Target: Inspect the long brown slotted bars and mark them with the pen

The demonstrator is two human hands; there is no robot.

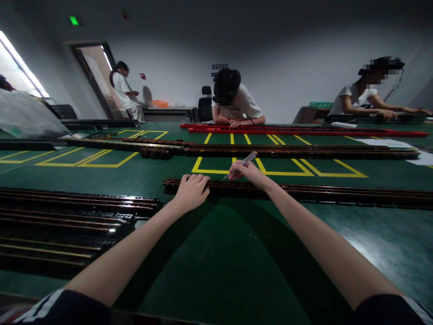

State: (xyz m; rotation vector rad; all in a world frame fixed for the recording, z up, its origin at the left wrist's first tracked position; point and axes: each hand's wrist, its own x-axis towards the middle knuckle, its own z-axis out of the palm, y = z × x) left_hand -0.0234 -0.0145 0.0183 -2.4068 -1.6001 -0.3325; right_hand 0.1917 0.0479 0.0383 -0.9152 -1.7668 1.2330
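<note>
A long dark rail assembly with copper-coloured strips (324, 192) lies across the green table (223, 262) in front of me. My left hand (192, 192) rests over its left part, fingers bent round it and pressed together. Further right, my right hand (244, 174) holds a slim pen-like screwdriver (249, 158) between closed fingers. The tool slants down to the left, its thin tip close to the rail's top; whether it touches, I cannot tell.
Several dark rails (67, 225) lie at the left. Beyond my hands run another long rail (287, 151) and red rails (304, 132). A person (241, 104) leans on the far edge; another (358, 99) works at the right. White sheets (389, 143) lie at the right.
</note>
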